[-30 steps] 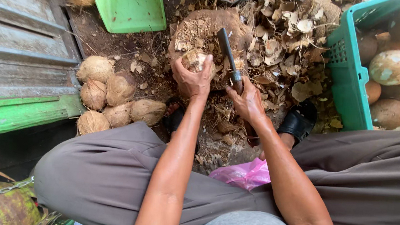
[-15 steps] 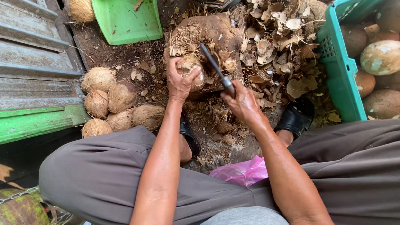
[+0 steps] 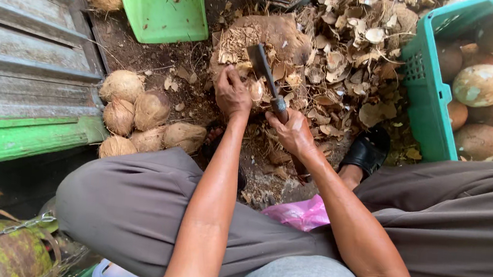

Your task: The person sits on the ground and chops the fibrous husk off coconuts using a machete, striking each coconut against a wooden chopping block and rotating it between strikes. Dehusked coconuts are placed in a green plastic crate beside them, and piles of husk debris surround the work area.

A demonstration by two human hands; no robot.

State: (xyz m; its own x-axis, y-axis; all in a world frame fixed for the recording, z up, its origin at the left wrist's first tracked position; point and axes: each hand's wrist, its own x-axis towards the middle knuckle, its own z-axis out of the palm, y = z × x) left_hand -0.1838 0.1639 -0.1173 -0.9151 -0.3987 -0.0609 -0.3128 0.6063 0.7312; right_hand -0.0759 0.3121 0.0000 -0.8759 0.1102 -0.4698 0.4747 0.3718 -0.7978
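Your teal crate point(image 3: 423, 89) of coconuts sits at the right, the green dustpan point(image 3: 157, 3) at the top left, and a husk pile point(image 3: 351, 52) between them. Five husked coconuts point(image 3: 140, 119) lie by your left knee. Your left hand point(image 3: 233, 92) grips a coconut point(image 3: 256, 90) on the stump point(image 3: 268, 35); your right hand point(image 3: 292, 131) clasps the cleaver point(image 3: 267, 77), blade over it.

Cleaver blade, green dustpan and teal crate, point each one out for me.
cleaver point(image 3: 262, 66), head view, on the flat of the dark blade above the right hand.
green dustpan point(image 3: 159, 9), head view, on the bare pan floor.
teal crate point(image 3: 429, 102), head view, on its perforated side wall.
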